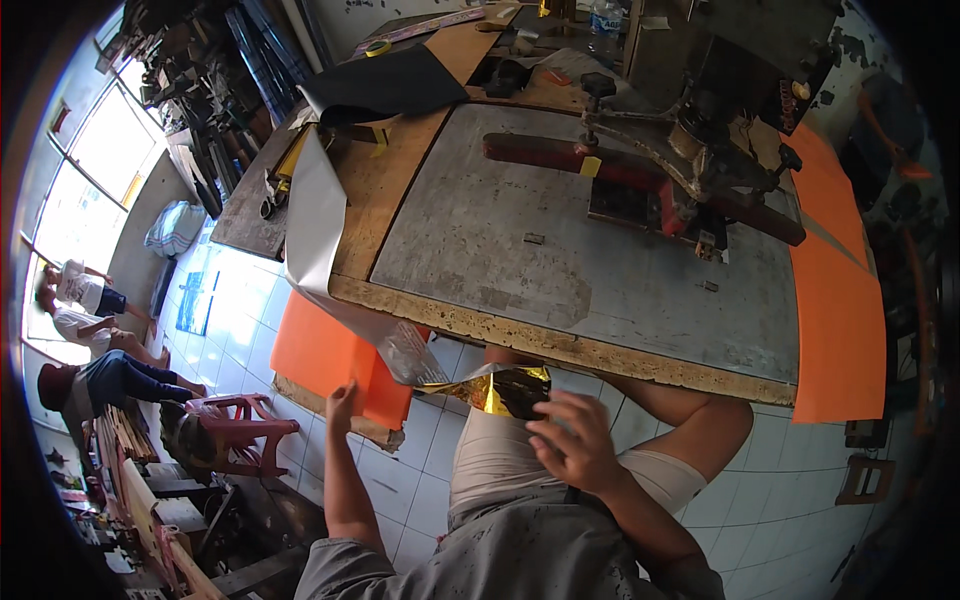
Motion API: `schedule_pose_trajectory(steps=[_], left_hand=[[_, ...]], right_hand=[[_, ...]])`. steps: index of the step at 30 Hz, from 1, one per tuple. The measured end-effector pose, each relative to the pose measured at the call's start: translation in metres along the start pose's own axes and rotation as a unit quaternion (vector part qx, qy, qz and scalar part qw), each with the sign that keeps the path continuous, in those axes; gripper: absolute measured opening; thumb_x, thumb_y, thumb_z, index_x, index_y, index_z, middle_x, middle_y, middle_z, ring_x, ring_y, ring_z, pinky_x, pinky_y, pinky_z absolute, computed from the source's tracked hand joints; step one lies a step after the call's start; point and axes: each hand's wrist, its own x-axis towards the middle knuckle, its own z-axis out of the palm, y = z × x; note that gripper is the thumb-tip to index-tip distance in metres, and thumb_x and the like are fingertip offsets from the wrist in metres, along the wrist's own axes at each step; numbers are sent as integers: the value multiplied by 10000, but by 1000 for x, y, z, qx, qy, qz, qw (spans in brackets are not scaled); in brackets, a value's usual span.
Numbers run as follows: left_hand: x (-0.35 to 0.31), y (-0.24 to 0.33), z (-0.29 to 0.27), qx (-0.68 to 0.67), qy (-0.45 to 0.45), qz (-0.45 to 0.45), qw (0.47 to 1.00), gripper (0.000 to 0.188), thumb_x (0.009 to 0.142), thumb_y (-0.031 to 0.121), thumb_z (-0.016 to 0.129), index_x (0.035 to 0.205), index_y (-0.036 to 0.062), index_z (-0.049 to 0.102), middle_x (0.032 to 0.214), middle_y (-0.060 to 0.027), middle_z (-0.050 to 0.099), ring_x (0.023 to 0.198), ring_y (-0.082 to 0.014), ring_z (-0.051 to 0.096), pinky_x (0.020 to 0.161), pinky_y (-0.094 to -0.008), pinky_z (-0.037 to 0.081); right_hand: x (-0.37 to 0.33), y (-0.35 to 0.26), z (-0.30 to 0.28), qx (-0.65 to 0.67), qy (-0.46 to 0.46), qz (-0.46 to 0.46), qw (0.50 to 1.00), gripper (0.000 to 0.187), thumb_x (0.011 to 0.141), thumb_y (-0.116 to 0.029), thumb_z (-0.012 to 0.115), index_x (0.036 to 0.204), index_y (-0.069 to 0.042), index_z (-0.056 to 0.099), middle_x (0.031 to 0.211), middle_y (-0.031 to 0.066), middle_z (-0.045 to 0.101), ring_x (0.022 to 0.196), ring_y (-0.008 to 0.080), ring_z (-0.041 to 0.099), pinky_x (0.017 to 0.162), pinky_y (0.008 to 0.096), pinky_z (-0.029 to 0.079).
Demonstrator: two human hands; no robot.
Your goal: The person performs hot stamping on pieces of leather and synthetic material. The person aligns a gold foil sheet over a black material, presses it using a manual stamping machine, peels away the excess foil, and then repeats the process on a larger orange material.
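The gold foil (497,391) hangs below the front edge of the bench (560,334), over the person's lap; the orange sheets (318,340) lie low beyond the bench's left front corner. The right hand (575,440) is at the foil's right end, its fingers parted and half bent; contact with the foil cannot be confirmed. The left hand (342,405) is at the sheets' near edge, fingers curled; whether they pinch a sheet cannot be determined. The foil should handle as light, limp, slippery and prone to creasing or tearing; hold it flat by opposite margins. The sheets are likely light and flexible, best lifted by an edge or corner. The foil is mirror-bright and wrinkled, with dark areas; the sheets are matte, flat and straight-edged. A silver-grey film (314,230) drapes in a smooth curve beside the scuffed, dull grey plate (470,230) on the bench.
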Motion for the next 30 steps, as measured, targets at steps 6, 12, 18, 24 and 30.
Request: schedule_pose_trajectory(steps=[6, 12, 18, 24, 30], left_hand=[[-17, 44, -58, 87, 248, 80, 961, 429, 1080, 370, 660, 987, -47, 618, 885, -59, 630, 770, -142, 572, 703, -350, 504], [-158, 164, 35, 253, 249, 263, 897, 289, 1099, 205, 627, 970, -19, 498, 930, -112, 573, 862, -219, 561, 752, -372, 510], [-295, 159, 150, 233, 136, 425, 864, 730, 946, 148, 747, 1554, -75, 409, 1593, -303, 422, 1499, -420, 422, 1204, -523, 343], [-327, 104, 180, 108, -117, 382, 910, 884, 900, 285, 761, 1578, -49, 303, 1572, -285, 360, 1471, -401, 409, 1185, -513, 354], [-230, 161, 139, 238, 298, 473, 795, 1160, 978, 672, 638, 1697, -6, 31, 1757, -269, 47, 1632, -428, 92, 1301, -597, 129]], right_hand=[[26, -16, 66, 146, -205, -65, 966, 265, 976, -238, 736, 1197, -92, 731, 1253, 63, 686, 1288, 286, 610, 1102, 472, 466], [74, -55, 146, 286, -263, -56, 920, 729, 1037, -446, 670, 1561, 14, 454, 1512, 253, 504, 1438, 434, 487, 1209, 521, 392], [112, -105, 143, 233, -288, -37, 928, 1158, 844, -503, 830, 1666, 31, 215, 1602, 399, 337, 1434, 537, 477, 1160, 537, 459], [109, -94, 87, 162, -351, -47, 921, 438, 992, -249, 686, 1358, -13, 640, 944, 209, 752, 777, 411, 747, 709, 467, 610], [132, -60, -92, 322, -122, 37, 938, 313, 1092, -289, 601, 1293, -73, 706, 976, 149, 778, 827, 299, 760, 785, 372, 578]])
